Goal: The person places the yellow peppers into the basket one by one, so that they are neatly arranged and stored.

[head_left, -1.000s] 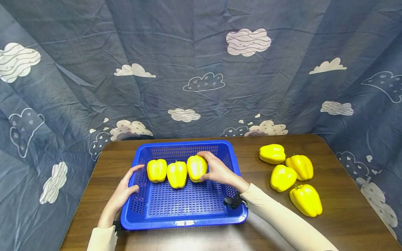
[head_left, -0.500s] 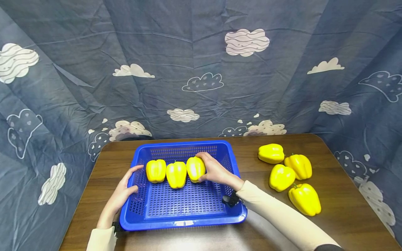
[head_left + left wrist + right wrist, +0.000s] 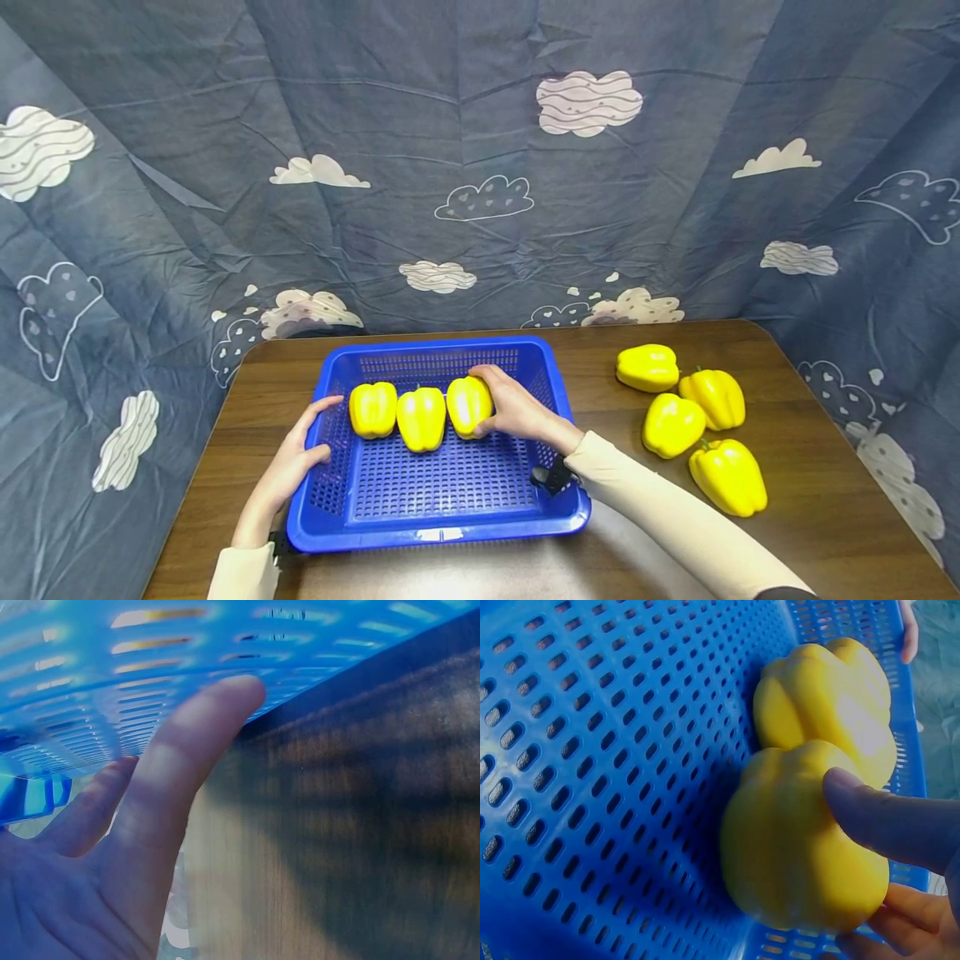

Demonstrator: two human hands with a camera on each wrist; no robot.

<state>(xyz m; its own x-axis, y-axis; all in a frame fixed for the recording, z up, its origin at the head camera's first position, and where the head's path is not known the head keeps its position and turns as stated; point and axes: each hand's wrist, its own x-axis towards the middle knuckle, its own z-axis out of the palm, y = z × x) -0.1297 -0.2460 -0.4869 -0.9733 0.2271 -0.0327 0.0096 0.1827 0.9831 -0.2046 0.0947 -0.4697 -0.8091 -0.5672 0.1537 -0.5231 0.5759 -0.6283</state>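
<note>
Inside a blue plastic basket (image 3: 438, 531), three yellow bell peppers form a row. My right hand (image 3: 517, 411) grips the rightmost bell pepper (image 3: 467, 408), thumb on its near side and fingers round its far right side. In the right wrist view, the thumb (image 3: 885, 821) presses on this pepper (image 3: 795, 855), which touches the one beside it. The middle pepper (image 3: 421, 421) and left pepper (image 3: 372, 411) stand upright. My left hand (image 3: 288, 462) rests at the basket's left side, thumb and fingers extended; the left wrist view shows the thumb (image 3: 172, 757) against the slotted wall.
Several more yellow bell peppers (image 3: 675, 425) lie grouped on the right of the wooden table (image 3: 600, 542). Behind the table hangs a blue-grey cloth (image 3: 487, 233) with cloud prints. The basket's back rim runs close to the table's far edge.
The view has shifted very slightly. Both hands keep their places, the right one still holding the rightmost bell pepper in the basket.
</note>
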